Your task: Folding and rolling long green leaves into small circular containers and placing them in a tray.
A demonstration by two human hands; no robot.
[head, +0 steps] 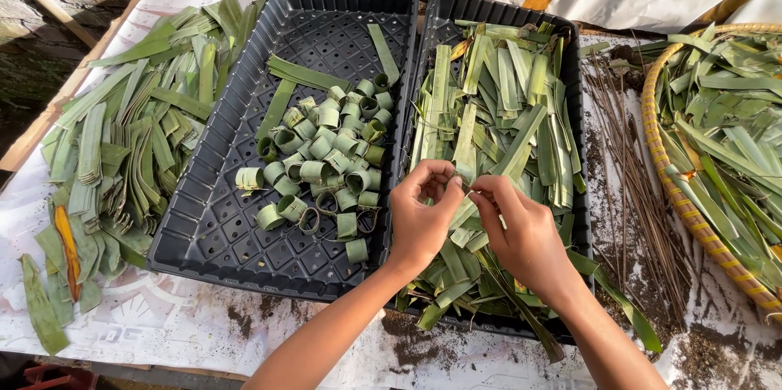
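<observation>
My left hand [422,215] and my right hand [521,231] meet over the right black tray [575,96], which is full of cut green leaf strips [505,105]. Both hands pinch the same leaf strip [466,145], which stands up between the fingertips. The left black tray [236,219] holds several leaf strips rolled into small rings [326,154], plus a few flat strips at its back.
A pile of folded green leaves [122,137] lies on the printed sheet at the left. Thin brown sticks [631,154] and soil are scattered right of the trays. A woven basket [676,186] with long leaves sits at the far right.
</observation>
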